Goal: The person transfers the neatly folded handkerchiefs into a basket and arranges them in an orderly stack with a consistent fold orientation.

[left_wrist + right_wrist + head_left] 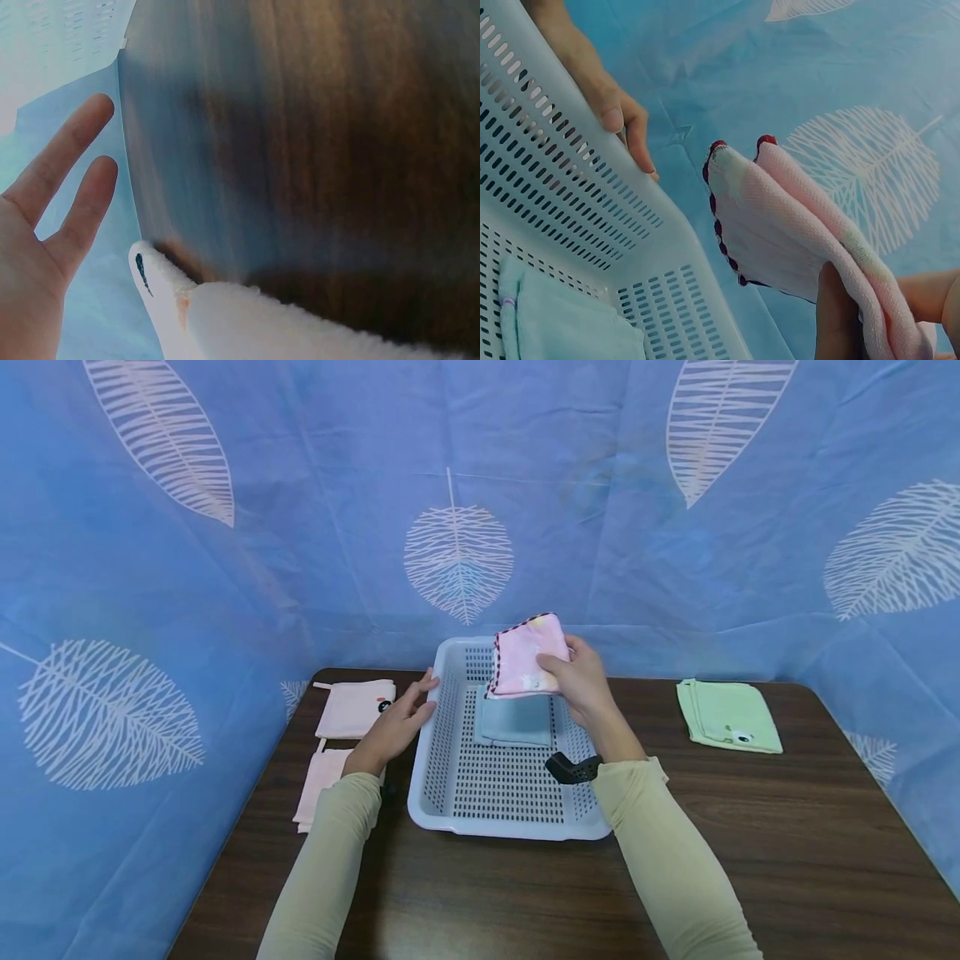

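My right hand (583,681) pinches a folded pink towel (528,656) with a dark red stitched edge, thumb on top, above the far right part of a white plastic basket (438,822). In the right wrist view the pink towel (795,217) shows its folded layers. A folded blue towel (513,720) lies inside the basket toward the back. At the basket's left rim is my left hand (393,722), its fingers extended; the right wrist view shows that hand (615,101) at the rim. In the left wrist view the fingers of the left hand (45,210) hold nothing.
Two folded pale pink towels, a back one (352,710) and a front one (322,781), lie left of the basket. A folded green towel (731,714) lies at the right on the dark wooden table (750,827). A blue leaf-patterned curtain (562,552) hangs behind.
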Tool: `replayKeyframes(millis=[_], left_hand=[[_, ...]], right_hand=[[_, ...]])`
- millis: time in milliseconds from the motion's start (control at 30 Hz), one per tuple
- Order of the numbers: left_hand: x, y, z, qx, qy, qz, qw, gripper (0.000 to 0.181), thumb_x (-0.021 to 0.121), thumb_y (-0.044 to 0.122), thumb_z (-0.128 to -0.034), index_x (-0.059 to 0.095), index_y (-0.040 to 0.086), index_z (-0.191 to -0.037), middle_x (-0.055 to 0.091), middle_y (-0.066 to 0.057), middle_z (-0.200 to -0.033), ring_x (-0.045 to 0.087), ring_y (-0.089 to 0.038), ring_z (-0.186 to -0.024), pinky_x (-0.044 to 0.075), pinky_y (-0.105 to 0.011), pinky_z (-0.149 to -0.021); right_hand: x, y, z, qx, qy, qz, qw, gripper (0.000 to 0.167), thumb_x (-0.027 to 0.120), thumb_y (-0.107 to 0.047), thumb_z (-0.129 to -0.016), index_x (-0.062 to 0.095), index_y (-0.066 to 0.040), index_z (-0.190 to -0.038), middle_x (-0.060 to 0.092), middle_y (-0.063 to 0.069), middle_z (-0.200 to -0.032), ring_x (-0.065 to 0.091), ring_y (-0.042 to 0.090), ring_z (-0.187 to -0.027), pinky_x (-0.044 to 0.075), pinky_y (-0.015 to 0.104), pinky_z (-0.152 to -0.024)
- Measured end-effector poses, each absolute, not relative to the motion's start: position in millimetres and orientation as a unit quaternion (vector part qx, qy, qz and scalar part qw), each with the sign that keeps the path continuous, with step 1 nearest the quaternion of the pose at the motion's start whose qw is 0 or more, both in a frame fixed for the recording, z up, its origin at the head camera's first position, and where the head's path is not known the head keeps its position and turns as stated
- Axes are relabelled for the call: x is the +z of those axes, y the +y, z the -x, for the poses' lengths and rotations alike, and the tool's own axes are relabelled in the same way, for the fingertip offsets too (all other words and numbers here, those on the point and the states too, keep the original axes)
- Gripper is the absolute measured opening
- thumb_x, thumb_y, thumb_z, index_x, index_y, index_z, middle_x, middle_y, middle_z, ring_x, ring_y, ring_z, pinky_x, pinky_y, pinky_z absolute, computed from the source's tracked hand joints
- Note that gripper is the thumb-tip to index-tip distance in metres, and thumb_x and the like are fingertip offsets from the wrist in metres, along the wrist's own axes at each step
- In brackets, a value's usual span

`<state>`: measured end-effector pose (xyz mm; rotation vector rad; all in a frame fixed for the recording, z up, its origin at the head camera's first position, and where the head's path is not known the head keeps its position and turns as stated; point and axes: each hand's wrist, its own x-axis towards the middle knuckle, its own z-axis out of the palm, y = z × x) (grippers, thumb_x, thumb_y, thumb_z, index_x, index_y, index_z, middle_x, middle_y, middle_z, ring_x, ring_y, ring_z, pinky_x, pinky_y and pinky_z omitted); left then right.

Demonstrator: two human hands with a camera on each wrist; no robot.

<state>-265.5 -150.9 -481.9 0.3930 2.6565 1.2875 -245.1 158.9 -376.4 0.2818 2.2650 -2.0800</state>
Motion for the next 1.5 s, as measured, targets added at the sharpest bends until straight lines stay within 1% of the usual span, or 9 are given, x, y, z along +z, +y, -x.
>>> replayKeyframes(millis=[167,367,467,567,767,833,1067,1233,1500], left_hand=[[-482,-150,266,0.43,0.89,-0.13,0.078,0.053,0.041,0.062,-0.1034,0.025,0.056,-0.154,0.012,0.024,-0.171,0.06,-0.031,-0.128,0.045,-0.063,-0.106],[-482,-150,267,0.429,0.891,-0.127,0.073,0.053,0.042,0.062,-0.1032,0.026,0.057,-0.153,0.013,0.021,-0.171,0.061,-0.03,-0.126,0.046,-0.063,-0.106],[-483,-150,268,0.435,0.889,-0.124,0.07,0.053,0.043,0.06,-0.1034,0.027,0.055,-0.154,0.013,0.023,-0.171,0.062,-0.03,-0.124,0.047,-0.062,-0.105],[-485,-148,268,0.439,0.887,-0.121,0.073,0.053,0.044,0.06,-0.1033,0.028,0.056,-0.153,0.013,0.024,-0.17,0.063,-0.03,-0.123,0.048,-0.061,-0.105],[-487,-147,267,0.439,0.887,-0.119,0.076,0.052,0.044,0.061,-0.1027,0.029,0.056,-0.153,0.015,0.022,-0.171,0.065,-0.027,-0.116,0.051,-0.059,-0.102],[-486,-147,266,0.438,0.888,-0.114,0.076,0.052,0.045,0.061,-0.1024,0.03,0.057,-0.152,0.015,0.023,-0.17,0.065,-0.026,-0.113,0.052,-0.059,-0.101],[-486,-150,263,0.437,0.89,-0.105,0.084,0.053,0.047,0.06,-0.1018,0.03,0.058,-0.152,0.016,0.023,-0.17,0.065,-0.024,-0.109,0.052,-0.059,-0.101],[-488,-150,264,0.444,0.884,-0.118,0.078,0.053,0.047,0.06,-0.102,0.03,0.057,-0.152,0.016,0.025,-0.17,0.066,-0.023,-0.108,0.053,-0.058,-0.099],[-486,-153,268,0.445,0.884,-0.126,0.073,0.053,0.046,0.059,-0.1026,0.029,0.056,-0.153,0.016,0.023,-0.17,0.066,-0.024,-0.109,0.054,-0.057,-0.098]], right_hand=[[-375,154,248,-0.681,0.726,-0.088,0.028,0.063,0.062,-0.02,-0.102,0.034,-0.011,-0.157,0.058,0.015,-0.143,0.068,0.019,-0.109,0.059,0.023,-0.083],[-376,146,252,-0.694,0.712,-0.1,0.033,0.064,0.062,-0.018,-0.102,0.032,-0.012,-0.159,0.054,0.014,-0.149,0.065,0.025,-0.121,0.056,0.033,-0.1],[-378,143,254,-0.699,0.707,-0.102,0.034,0.066,0.061,-0.017,-0.102,0.031,-0.011,-0.16,0.052,0.015,-0.151,0.063,0.027,-0.126,0.054,0.037,-0.105],[-380,141,256,-0.701,0.705,-0.103,0.038,0.066,0.061,-0.019,-0.102,0.03,-0.011,-0.159,0.051,0.015,-0.151,0.062,0.026,-0.126,0.055,0.036,-0.102],[-385,140,257,-0.712,0.693,-0.101,0.045,0.067,0.061,-0.019,-0.102,0.028,-0.01,-0.16,0.054,0.015,-0.147,0.068,0.02,-0.11,0.061,0.025,-0.081],[-386,138,257,-0.712,0.694,-0.098,0.047,0.069,0.06,-0.019,-0.102,0.025,-0.01,-0.161,0.054,0.015,-0.146,0.069,0.02,-0.109,0.061,0.023,-0.077],[-392,133,257,-0.709,0.697,-0.093,0.059,0.071,0.06,-0.021,-0.103,0.023,-0.011,-0.162,0.049,0.014,-0.154,0.064,0.026,-0.125,0.06,0.027,-0.086],[-400,133,258,-0.71,0.697,-0.084,0.058,0.069,0.06,-0.02,-0.103,0.025,-0.012,-0.161,0.051,0.013,-0.152,0.064,0.027,-0.123,0.06,0.023,-0.078],[-410,132,261,-0.713,0.695,-0.068,0.055,0.065,0.058,-0.02,-0.104,0.027,-0.012,-0.16,0.049,0.013,-0.154,0.061,0.027,-0.127,0.059,0.023,-0.083]])
